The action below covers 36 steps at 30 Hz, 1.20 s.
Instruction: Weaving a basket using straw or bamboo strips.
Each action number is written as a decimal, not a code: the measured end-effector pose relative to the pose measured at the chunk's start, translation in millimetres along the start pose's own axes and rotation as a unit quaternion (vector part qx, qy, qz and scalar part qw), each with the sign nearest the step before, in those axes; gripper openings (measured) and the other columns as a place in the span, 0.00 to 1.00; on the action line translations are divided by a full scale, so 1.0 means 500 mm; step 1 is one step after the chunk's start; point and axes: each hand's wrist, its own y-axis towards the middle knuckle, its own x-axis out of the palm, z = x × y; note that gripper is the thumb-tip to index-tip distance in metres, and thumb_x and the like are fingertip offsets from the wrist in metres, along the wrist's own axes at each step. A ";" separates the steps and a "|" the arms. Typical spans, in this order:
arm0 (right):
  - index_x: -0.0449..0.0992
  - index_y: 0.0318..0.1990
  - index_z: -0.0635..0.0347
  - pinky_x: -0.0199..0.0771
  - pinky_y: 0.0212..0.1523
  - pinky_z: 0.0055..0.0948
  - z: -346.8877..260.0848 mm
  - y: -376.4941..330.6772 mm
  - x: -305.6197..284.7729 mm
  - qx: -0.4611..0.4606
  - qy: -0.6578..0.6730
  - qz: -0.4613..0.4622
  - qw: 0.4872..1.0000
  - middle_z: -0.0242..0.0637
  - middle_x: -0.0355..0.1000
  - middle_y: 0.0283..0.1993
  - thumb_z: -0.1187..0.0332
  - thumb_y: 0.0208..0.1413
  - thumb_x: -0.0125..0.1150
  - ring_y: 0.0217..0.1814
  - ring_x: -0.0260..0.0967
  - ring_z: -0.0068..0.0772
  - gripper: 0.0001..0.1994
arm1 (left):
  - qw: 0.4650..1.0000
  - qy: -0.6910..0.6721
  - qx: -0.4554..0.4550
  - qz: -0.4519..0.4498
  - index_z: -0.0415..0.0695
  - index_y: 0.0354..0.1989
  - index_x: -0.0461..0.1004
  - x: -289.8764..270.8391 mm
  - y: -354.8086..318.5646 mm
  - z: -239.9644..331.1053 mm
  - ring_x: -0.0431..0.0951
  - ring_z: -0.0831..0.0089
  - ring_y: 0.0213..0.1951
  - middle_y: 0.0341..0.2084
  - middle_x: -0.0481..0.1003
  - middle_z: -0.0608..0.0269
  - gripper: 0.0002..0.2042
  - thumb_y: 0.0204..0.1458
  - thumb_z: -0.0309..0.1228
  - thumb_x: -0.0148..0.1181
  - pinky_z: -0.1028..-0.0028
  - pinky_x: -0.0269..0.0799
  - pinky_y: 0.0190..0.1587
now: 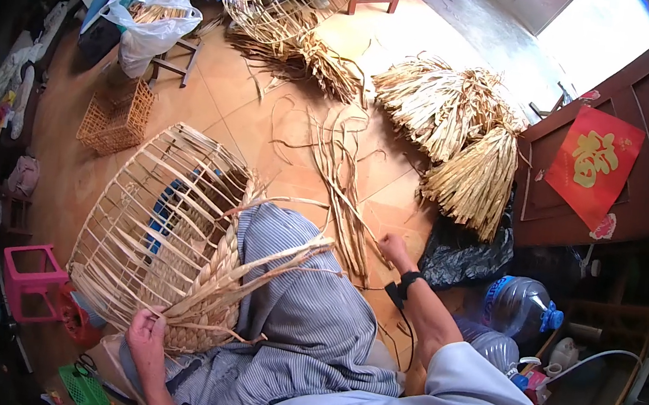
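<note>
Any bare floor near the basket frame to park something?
Yes: tile between the small woven basket and the loose strips, above the basket frame. Crowded: right, husk bundles, black bag, bottles; left hand grips the weave, right hand reaches the strips.

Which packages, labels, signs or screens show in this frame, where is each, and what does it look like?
Red paper sign: on the dark wooden door at upper right, diamond-hung square with a gold character.
White plastic bag: on a stool at upper left, stuffed with pale strips.
Black plastic bag: on the floor beyond the right hand, crumpled.
Clear water jug: lower right, blue cap and blue label.
</note>
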 end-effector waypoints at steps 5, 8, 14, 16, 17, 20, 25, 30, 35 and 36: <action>0.81 0.44 0.64 0.77 0.52 0.53 0.098 -0.026 0.051 -0.028 -0.143 0.023 0.989 0.61 0.78 0.46 0.74 0.57 0.55 0.53 0.76 0.63 0.11 | 0.998 0.042 -0.026 0.024 0.36 0.47 0.76 0.007 -0.009 0.019 0.76 0.82 0.39 0.35 0.77 0.67 0.08 0.60 0.19 0.60 0.81 0.70 0.45; 0.77 0.52 0.61 0.75 0.57 0.53 0.085 -0.034 0.064 0.003 -0.218 -0.023 0.976 0.60 0.71 0.55 0.74 0.59 0.54 0.59 0.71 0.64 0.14 | 0.998 0.054 -0.030 0.011 0.36 0.47 0.76 -0.003 -0.018 0.026 0.76 0.81 0.39 0.36 0.78 0.66 0.09 0.60 0.21 0.62 0.81 0.70 0.45; 0.76 0.54 0.59 0.74 0.58 0.55 0.092 -0.004 0.066 0.023 -0.265 -0.088 0.960 0.60 0.71 0.56 0.73 0.59 0.51 0.60 0.71 0.65 0.16 | 0.999 0.026 -0.031 0.020 0.36 0.46 0.77 0.012 -0.018 0.046 0.76 0.80 0.38 0.37 0.79 0.64 0.09 0.59 0.24 0.65 0.80 0.71 0.43; 0.76 0.54 0.59 0.74 0.58 0.55 0.095 -0.007 0.080 0.018 -0.265 -0.084 0.960 0.59 0.72 0.55 0.72 0.60 0.50 0.59 0.71 0.64 0.16 | 0.999 0.030 -0.032 0.010 0.35 0.46 0.77 0.007 -0.021 0.044 0.77 0.80 0.38 0.37 0.79 0.64 0.09 0.59 0.23 0.65 0.79 0.72 0.43; 0.76 0.53 0.60 0.75 0.57 0.54 0.098 -0.010 0.086 0.015 -0.266 -0.076 0.961 0.57 0.73 0.54 0.72 0.61 0.50 0.58 0.72 0.63 0.15 | 0.999 0.032 -0.033 0.012 0.35 0.46 0.77 0.006 -0.022 0.041 0.77 0.80 0.38 0.37 0.79 0.64 0.09 0.59 0.23 0.65 0.79 0.72 0.43; 0.77 0.51 0.61 0.75 0.56 0.53 0.130 -0.008 0.095 -0.033 -0.283 -0.054 0.957 0.52 0.74 0.53 0.71 0.62 0.48 0.57 0.73 0.60 0.14 | 0.999 0.015 -0.035 0.011 0.35 0.46 0.77 0.007 -0.018 0.031 0.77 0.80 0.40 0.38 0.79 0.64 0.08 0.59 0.22 0.64 0.79 0.72 0.45; 0.79 0.47 0.59 0.76 0.53 0.51 0.072 -0.042 0.101 -0.136 -0.233 -0.021 0.963 0.51 0.76 0.49 0.70 0.62 0.49 0.52 0.75 0.57 0.12 | 0.999 0.010 -0.032 0.014 0.34 0.46 0.77 0.001 -0.020 0.025 0.78 0.78 0.43 0.39 0.79 0.63 0.08 0.60 0.20 0.62 0.77 0.72 0.50; 0.78 0.46 0.59 0.73 0.37 0.39 0.025 -0.014 0.114 -0.291 0.032 0.144 0.945 0.43 0.75 0.34 0.81 0.54 0.57 0.36 0.74 0.44 0.13 | 1.000 0.014 -0.013 0.024 0.33 0.46 0.76 0.017 -0.012 0.029 0.79 0.75 0.46 0.42 0.80 0.60 0.08 0.60 0.18 0.60 0.76 0.72 0.53; 0.79 0.44 0.60 0.73 0.44 0.23 -0.122 -0.051 -0.047 -0.208 0.239 0.130 0.940 0.28 0.75 0.36 0.75 0.60 0.63 0.39 0.71 0.20 0.06 | 0.999 -0.033 -0.010 0.007 0.36 0.49 0.77 0.031 -0.019 0.021 0.79 0.76 0.49 0.46 0.80 0.60 0.09 0.62 0.19 0.58 0.75 0.73 0.55; 0.80 0.43 0.62 0.75 0.48 0.23 -0.096 -0.019 -0.071 -0.237 0.306 0.144 0.911 0.29 0.78 0.39 0.76 0.60 0.63 0.42 0.73 0.21 0.05 | 0.999 -0.034 -0.002 -0.001 0.36 0.48 0.77 0.051 -0.007 0.022 0.79 0.75 0.49 0.46 0.80 0.59 0.08 0.62 0.20 0.57 0.74 0.73 0.55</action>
